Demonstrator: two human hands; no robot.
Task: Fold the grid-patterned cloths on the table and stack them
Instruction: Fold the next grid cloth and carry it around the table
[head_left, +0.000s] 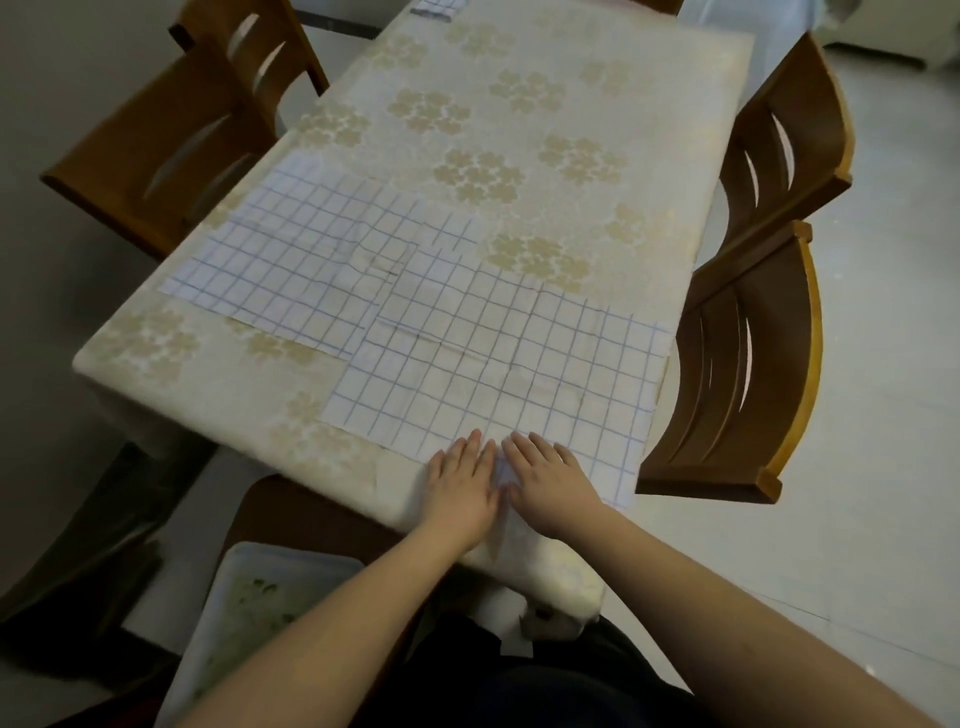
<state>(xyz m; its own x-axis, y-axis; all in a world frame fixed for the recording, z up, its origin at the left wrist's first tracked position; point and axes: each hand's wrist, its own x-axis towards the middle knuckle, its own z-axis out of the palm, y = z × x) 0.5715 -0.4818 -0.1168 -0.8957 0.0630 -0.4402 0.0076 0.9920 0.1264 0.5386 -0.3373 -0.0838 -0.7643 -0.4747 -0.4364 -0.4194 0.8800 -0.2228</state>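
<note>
Two white cloths with a blue grid lie flat on the table (597, 104), which wears a cream tablecloth with a beige flower print. Nearer grid cloth (493, 364) sits at the near right corner; its right edge runs along the table's right edge and its near edge reaches the table's near edge. Farther grid cloth (291, 260) lies left of centre, its near right corner tucked under the nearer one, left edge close to the table's left edge. Left hand (460, 488) and right hand (550, 483) rest palm-down, fingers straight, side by side on the nearer cloth's near edge, holding nothing. Far half of the table is bare tablecloth. Brown wooden chairs crowd the sides: two on the right (748, 364), touching or just beside the table edge, two on the left (171, 145). White plastic tray (291, 571) sits below the near edge, left of the person's lap; greenish smears inside, contents otherwise unclear.
</note>
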